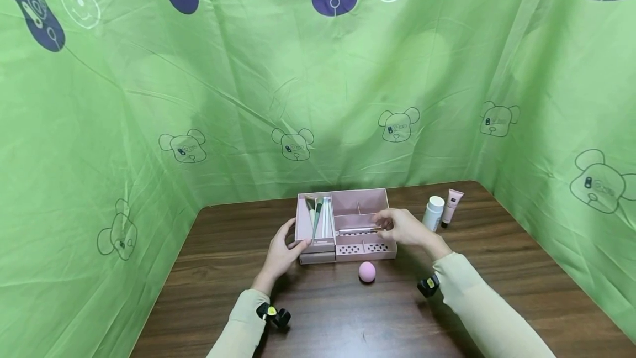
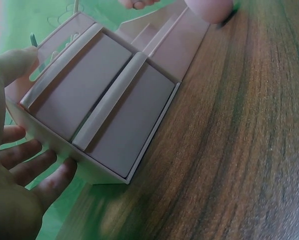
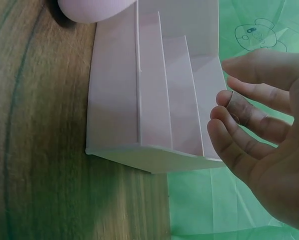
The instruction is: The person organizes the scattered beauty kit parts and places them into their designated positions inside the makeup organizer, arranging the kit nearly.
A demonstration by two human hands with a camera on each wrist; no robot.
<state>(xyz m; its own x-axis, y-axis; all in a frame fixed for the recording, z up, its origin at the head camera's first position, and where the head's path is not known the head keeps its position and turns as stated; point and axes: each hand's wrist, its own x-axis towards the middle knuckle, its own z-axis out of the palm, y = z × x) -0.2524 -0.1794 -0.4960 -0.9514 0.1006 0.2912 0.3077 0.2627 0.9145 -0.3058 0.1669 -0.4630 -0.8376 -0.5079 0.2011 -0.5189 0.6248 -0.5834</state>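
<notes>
Two hands attend one pink desk organizer (image 1: 366, 256): left hand (image 1: 280, 254), fingers spread and gripping nothing, touches its left side, thumb at the front corner; right hand (image 1: 406, 229), loosely curved and unloaded, hovers over the middle compartment's right end, near a slim stick (image 1: 354, 231) lying inside. Left compartment holds makeup brushes (image 1: 316, 219). Pink ball (image 1: 367, 272) sits in front; white bottle (image 1: 433, 215) and pink squeeze tube (image 1: 452, 206) stand rightward on the wood-grain table (image 1: 213, 286).

"Qee" (last letters blurry) on a purple animal head (image 1: 335, 4) of the green curtain (image 1: 318, 87)
</notes>
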